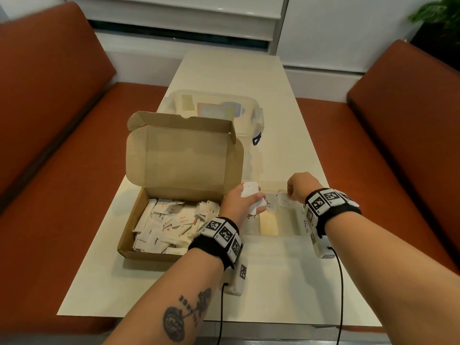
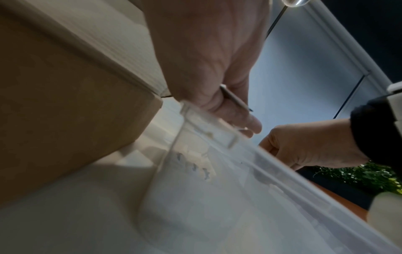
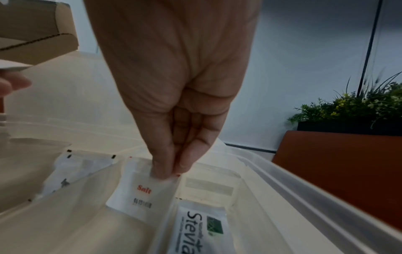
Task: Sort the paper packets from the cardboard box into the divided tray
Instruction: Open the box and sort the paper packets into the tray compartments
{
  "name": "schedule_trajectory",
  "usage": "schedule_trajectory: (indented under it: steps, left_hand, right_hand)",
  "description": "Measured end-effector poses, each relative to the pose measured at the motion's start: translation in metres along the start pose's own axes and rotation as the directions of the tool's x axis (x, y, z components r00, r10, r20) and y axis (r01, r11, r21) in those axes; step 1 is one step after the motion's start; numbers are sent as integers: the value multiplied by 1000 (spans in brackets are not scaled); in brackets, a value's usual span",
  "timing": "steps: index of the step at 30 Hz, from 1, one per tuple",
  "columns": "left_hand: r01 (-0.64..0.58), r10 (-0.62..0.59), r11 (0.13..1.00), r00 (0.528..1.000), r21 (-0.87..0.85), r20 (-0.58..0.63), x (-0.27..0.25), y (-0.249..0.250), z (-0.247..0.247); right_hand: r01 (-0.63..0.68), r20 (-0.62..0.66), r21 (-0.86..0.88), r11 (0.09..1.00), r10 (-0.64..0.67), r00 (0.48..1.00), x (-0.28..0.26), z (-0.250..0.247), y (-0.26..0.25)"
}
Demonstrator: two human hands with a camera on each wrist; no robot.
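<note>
An open cardboard box [image 1: 139,235] at the left of the table holds several white paper packets [image 1: 169,225]. Just right of it lies the clear divided tray [image 1: 281,235]. My left hand [image 1: 256,200] hovers over the tray's left end and holds a few white packets [image 1: 250,190], seen edge-on as thin packets [image 2: 236,100] in the left wrist view. My right hand [image 3: 169,170] pinches the top edge of a Salt packet [image 3: 143,190], which stands in a middle compartment. A Stevia packet [image 3: 202,228] lies in the compartment to its right, and another packet [image 3: 71,170] leans to its left.
A clear lidded plastic container [image 1: 216,108] stands behind the cardboard box, whose lid [image 1: 184,163] is upright. Orange benches [image 1: 62,170] flank the narrow white table [image 1: 286,282]. A potted plant [image 3: 356,106] sits beyond the right bench. Cables hang from both wrist cameras.
</note>
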State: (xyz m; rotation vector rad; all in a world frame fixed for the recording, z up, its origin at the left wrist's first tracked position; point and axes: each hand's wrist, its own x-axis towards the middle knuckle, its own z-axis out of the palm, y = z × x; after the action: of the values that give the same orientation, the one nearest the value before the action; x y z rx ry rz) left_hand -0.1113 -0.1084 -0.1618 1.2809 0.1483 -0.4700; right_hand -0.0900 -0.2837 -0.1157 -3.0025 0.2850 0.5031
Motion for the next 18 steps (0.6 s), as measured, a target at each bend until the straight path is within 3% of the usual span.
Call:
schedule_trajectory:
  steps: [4,8,12,18]
  left_hand:
    - [23,-22,999,1000,36,-4,0,1,0]
    - [42,-43,999,998,26,56,-2,2,0]
    - [86,-82,996,991,-33,103,-5,6,4]
    - [214,-222,924,975,-316,9,-4,15,7]
  right_hand:
    - [90,-116,229,969,-65,991,-3,-1,-4]
    - [241,-191,553,797,-160,968,-19,-13,-18]
    - [274,-54,596,755,-303,952,-33,-20,-30]
    - [223,-53,671,707,-254,966,-37,-14,-31]
